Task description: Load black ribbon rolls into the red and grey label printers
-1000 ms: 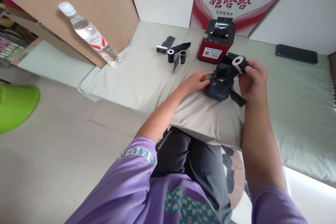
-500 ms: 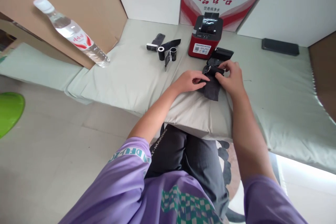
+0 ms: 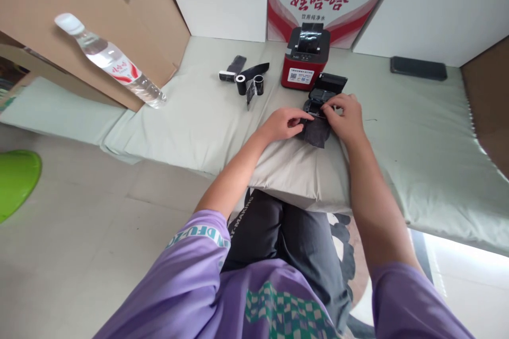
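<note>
At the far left we see a water bottle (image 3: 109, 58) that leans against a brown cardboard box (image 3: 79, 5). Further right, a few small black rolls (image 3: 247, 82) lie on the pale green mat (image 3: 207, 116). Then comes our left hand (image 3: 283, 123); its fingers are curled and press on the left edge of a small dark printer (image 3: 318, 116), which sits on the mat, just in front of a red printer (image 3: 304, 58). The lid of the dark printer stands open. Our right hand (image 3: 345, 116) rests on the printer's right side with the fingertips in the open part; we cannot tell if it pinches something there. We judge the dark printer to be light, stiff plastic with a delicate hinge, so it is better to hold the body by its sides. Far right lies a black phone (image 3: 418, 68).
</note>
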`<move>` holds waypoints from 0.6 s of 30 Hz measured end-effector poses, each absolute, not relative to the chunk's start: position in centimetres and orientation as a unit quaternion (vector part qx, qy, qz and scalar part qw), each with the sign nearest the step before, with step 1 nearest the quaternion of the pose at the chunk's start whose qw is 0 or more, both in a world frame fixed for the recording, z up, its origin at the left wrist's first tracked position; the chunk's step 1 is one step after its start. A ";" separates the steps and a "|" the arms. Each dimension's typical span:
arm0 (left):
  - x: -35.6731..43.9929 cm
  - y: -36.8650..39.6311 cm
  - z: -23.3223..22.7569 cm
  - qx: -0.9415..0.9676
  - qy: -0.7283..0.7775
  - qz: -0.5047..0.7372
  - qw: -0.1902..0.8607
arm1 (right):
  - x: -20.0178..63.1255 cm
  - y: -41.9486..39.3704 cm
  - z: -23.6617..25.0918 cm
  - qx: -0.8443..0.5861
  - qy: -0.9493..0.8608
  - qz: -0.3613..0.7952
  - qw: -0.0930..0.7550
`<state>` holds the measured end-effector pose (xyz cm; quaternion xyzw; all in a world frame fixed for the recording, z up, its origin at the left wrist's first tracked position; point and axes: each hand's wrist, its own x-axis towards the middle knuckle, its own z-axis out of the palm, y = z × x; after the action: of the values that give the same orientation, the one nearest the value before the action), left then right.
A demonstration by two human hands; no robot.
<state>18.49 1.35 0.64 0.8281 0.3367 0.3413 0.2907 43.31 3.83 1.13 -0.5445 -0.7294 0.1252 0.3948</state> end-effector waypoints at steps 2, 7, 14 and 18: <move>18.3 1.2 0.7 0.841 0.326 0.333 0.273 | 43.8 4.3 0.6 -0.580 -0.669 0.101 0.455; 18.3 0.3 1.3 0.851 0.326 0.324 0.253 | 44.4 5.7 -0.9 -0.586 -0.574 0.192 0.539; 18.4 0.6 0.4 0.821 0.321 0.391 0.266 | 43.8 5.5 -0.3 -0.551 -0.605 0.249 0.517; 18.4 1.0 0.1 0.789 0.354 0.414 0.282 | 43.8 5.2 0.2 -0.521 -0.595 0.281 0.543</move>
<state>18.40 0.97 0.14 0.7893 0.3543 0.4144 0.2824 43.85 5.17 0.18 -0.5212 -0.5952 0.2810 0.5433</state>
